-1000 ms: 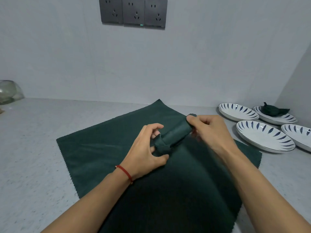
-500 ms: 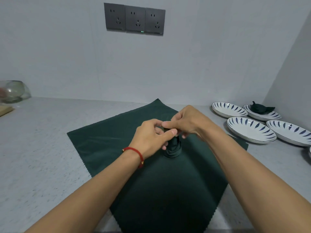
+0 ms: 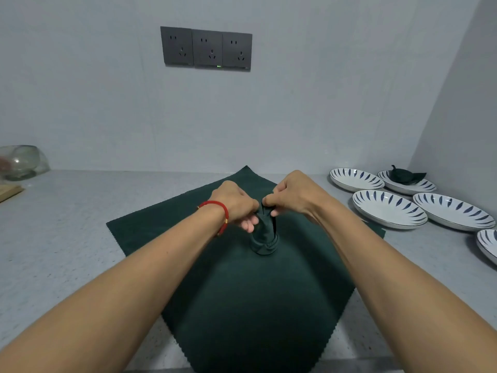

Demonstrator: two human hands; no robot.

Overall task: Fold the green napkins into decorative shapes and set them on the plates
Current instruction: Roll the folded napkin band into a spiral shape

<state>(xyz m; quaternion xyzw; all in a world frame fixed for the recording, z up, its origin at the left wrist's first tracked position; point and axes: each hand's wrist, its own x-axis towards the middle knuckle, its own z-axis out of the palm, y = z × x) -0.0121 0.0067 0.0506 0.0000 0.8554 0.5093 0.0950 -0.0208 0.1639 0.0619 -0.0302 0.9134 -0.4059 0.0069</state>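
Observation:
A rolled dark green napkin (image 3: 264, 238) stands upright on a large flat green cloth (image 3: 236, 305) spread over the counter. My left hand (image 3: 236, 204) and my right hand (image 3: 293, 196) both pinch the top of the rolled napkin from either side. Several white plates with blue leaf marks sit at the right, the nearest (image 3: 388, 209) bare. The far plate (image 3: 419, 185) carries a folded green napkin (image 3: 403, 175).
A glass bowl (image 3: 20, 161) and a wooden board (image 3: 9, 192) sit at the far left. Three grey wall sockets (image 3: 206, 48) hang on the back wall. A side wall closes the right. Grey counter (image 3: 59, 238) lies left of the cloth.
The rolled napkin went from lying across my hands to standing upright on the cloth. Both hands shifted to its top and now pull slightly apart.

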